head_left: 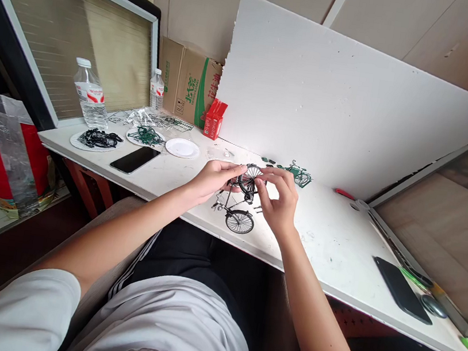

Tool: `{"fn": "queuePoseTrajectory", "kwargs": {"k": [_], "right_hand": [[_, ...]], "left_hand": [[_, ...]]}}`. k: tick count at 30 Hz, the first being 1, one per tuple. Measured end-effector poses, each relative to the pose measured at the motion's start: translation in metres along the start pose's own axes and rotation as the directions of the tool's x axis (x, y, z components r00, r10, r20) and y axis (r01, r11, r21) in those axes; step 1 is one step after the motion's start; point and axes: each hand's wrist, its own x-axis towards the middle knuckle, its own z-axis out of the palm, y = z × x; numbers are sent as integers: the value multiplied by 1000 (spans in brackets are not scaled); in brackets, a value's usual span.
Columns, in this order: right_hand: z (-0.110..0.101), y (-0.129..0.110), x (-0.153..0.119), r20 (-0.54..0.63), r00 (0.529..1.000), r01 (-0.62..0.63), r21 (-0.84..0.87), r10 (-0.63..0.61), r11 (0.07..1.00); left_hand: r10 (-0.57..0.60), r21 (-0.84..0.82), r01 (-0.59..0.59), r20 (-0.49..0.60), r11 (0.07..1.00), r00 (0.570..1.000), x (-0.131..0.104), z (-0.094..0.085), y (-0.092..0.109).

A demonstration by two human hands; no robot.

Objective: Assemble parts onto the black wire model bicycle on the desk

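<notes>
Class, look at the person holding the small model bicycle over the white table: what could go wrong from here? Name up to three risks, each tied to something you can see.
1. Both hands, left hand and right hand, pinch the model bicycle near its upper wheel; the thin spokes or frame might bend.
2. The bicycle sits near the table's front edge; if the grip slips, it could fall onto the lap.
3. The phone lies close to the left forearm and could get nudged.

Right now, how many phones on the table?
2. One phone lies left of the hands, near the paper plates. The other phone lies at the right end by the table edge. None seems hidden.
</notes>
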Motion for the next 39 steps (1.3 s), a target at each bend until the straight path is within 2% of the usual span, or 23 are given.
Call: {"fn": "queuePoseTrajectory", "kwargs": {"k": [6,11,14,17,21,27,31,33,36,39], "right_hand": [[3,2,-1,11,1000,4,7,-4,1000],[4,-1,0,-9,999,-40,44,41,998],[3,-2,1,-50,995,-86,93,91,992],[2,-3,1,-75,978,-178,180,194,967],[2,-2,0,-112,932,-300,298,345,906],[2,3,0,-74,902,-382,318,425,868],[6,23,-6,9,890,-439,293,457,849],[10,38,-12,148,884,-466,216,443,858],[18,61,-25,392,837,-430,39,382,902],[25,76,-39,477,798,-365,-106,369,925]], "left_hand": [[-4,-5,4,-8,1000,1000,1,-1,-1],[-7,6,7,-2,1000,1000,0,0,-3],[-13,28,13,-17,1000,1000,1,-1,-1],[-12,85,13,-12,996,1000,2,-4,1],[38,203,-44,32,978,999,3,-11,7],[204,418,-197,30,887,979,2,-15,12],[283,542,-276,72,794,956,4,-20,9],[280,592,-278,90,757,956,6,-24,5],[247,644,-264,119,718,962,8,-27,-1],[217,660,-262,151,704,964,8,-27,-5]]}}
